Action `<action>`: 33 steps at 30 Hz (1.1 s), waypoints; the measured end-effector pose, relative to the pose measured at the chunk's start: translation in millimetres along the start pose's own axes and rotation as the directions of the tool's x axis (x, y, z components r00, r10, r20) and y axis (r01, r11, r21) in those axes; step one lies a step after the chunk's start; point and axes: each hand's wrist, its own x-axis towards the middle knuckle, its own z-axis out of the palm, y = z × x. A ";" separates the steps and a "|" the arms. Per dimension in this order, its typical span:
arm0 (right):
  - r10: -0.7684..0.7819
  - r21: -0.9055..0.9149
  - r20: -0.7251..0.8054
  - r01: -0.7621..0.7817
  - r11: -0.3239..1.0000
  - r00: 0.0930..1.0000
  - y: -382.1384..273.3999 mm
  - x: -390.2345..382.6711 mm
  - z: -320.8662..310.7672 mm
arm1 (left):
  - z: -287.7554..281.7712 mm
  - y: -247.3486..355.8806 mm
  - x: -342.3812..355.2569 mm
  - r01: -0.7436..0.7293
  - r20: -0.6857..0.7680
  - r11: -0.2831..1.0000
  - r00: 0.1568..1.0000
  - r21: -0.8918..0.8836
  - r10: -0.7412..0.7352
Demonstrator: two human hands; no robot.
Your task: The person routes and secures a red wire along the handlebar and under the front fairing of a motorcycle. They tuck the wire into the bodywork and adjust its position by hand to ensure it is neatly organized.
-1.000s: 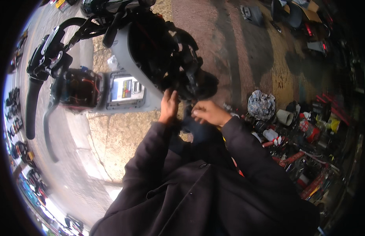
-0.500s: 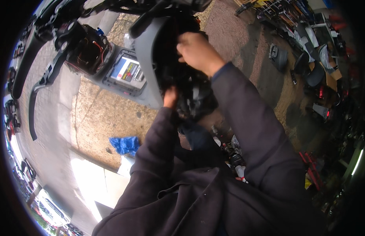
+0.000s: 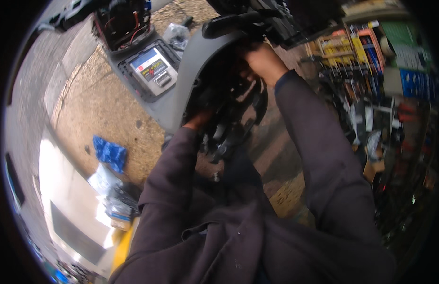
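In front of me is a vehicle part with a curved grey plastic panel (image 3: 193, 71) around a dark cavity full of black parts (image 3: 229, 128). My left hand (image 3: 199, 120) reaches into the cavity past the panel's lower edge, and its fingers are lost in shadow. At the upper right of the same opening, my right hand (image 3: 266, 61) has its fingers curled inward among black parts; what they grip is hidden. Left of the panel, a labelled battery (image 3: 155, 71) lies in a rectangular recess. Beyond it, an open housing (image 3: 124, 28) shows red wires.
A clear plastic bag (image 3: 176, 37) lies behind the panel. On the ground to the left are a crumpled blue bag (image 3: 109, 152) and a dark plastic bag (image 3: 122, 201). Hand tools (image 3: 356, 71) crowd a rack at the far right, with a cardboard box (image 3: 373, 165) nearby.
The view has turned, bringing the tool rack further in and carrying the blue bag leftward. My right hand has moved deeper into the cavity's upper edge; my left hand stays inside below.
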 end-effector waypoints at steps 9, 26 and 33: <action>-0.203 -0.115 -0.026 0.198 0.973 0.979 29.5 22.9 0.8 | 38.5 -10.5 -9.3 -0.043 -0.261 0.991 0.962 0.125 0.075; -0.341 0.057 0.038 0.339 0.939 0.939 40.1 15.9 -1.8 | 42.1 13.2 11.1 -0.151 -0.444 0.881 0.818 0.448 0.365; -0.401 -0.089 -0.038 0.397 0.914 0.915 37.3 14.5 -3.3 | 38.9 -0.3 8.1 -0.131 -0.278 0.980 0.945 0.152 0.170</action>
